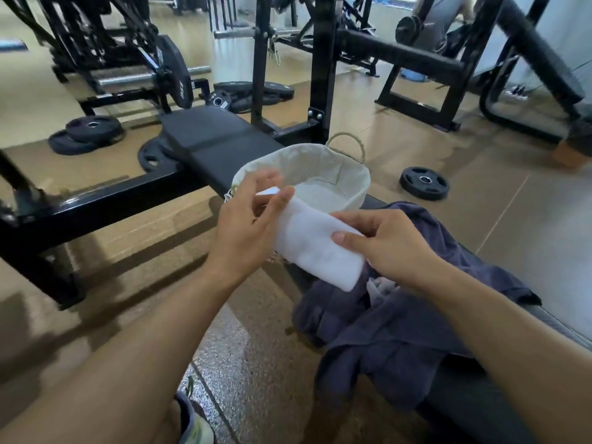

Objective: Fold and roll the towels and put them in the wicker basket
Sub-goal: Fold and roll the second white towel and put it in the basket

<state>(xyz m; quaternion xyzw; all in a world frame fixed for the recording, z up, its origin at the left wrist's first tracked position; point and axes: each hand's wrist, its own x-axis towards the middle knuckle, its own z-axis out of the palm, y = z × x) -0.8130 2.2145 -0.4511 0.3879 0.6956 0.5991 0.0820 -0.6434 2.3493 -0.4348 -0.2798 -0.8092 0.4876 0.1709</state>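
A rolled white towel (312, 246) is held in the air just in front of the wicker basket (347, 168), which has a pale cloth lining and stands on the black bench. My left hand (248, 224) touches the roll's far end with its fingers extended and its thumb lying along the top. My right hand (384, 241) grips the near part of the roll, thumb on top and fingers curled behind. A crumpled dark blue towel (394, 328) lies on the bench under my right arm, with a bit of light cloth showing in its folds.
The black padded bench (208, 139) runs from the far left to the near right. Weight plates (424, 182) lie on the tan floor to the right and at the left. Black rack frames stand behind. A person sits at the far right back.
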